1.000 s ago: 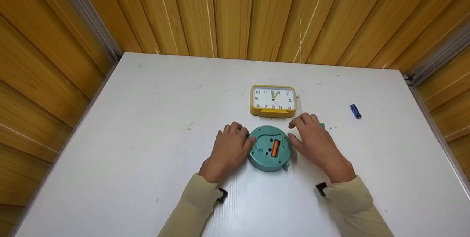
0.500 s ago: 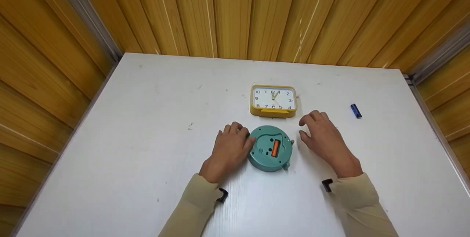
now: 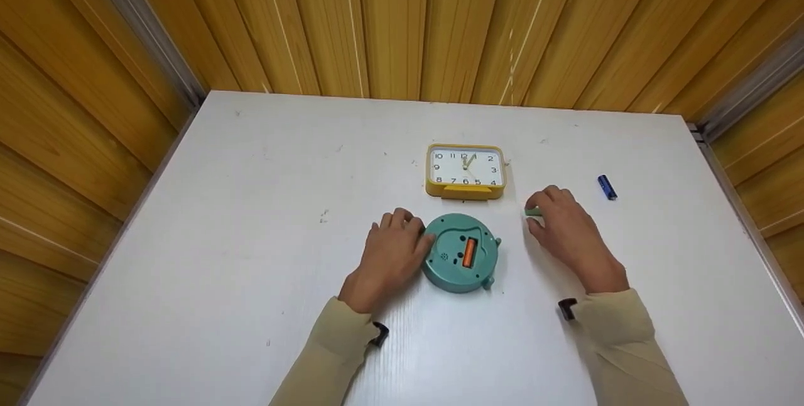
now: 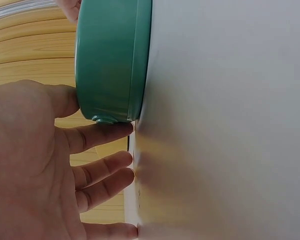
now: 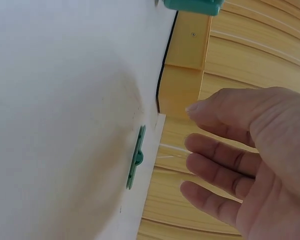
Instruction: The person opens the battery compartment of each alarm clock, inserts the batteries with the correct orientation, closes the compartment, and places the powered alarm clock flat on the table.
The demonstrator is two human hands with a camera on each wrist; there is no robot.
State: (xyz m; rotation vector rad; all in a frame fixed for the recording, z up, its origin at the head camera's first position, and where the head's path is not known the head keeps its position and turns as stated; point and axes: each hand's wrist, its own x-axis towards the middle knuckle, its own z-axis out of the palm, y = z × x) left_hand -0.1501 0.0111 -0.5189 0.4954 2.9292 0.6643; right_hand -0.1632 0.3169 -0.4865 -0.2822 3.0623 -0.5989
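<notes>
The green clock (image 3: pixel 453 274) lies back up about midway between the left and right edges of the counter (image 3: pixel 264 205). The orange battery (image 3: pixel 469 252) sits in its compartment; this step appears complete. The compartment is uncovered: closing it appears outstanding. The green strip (image 5: pixel 134 170), apparently the cover, lies to the clock's right.

Left hand (image 3: pixel 394 249): fingers spread, thumb and index finger touching the clock.

Right hand (image 3: pixel 571 227): fingers spread near the strip, apart from it.

The blue battery (image 3: pixel 607 187) lies loose toward the right edge.
</notes>
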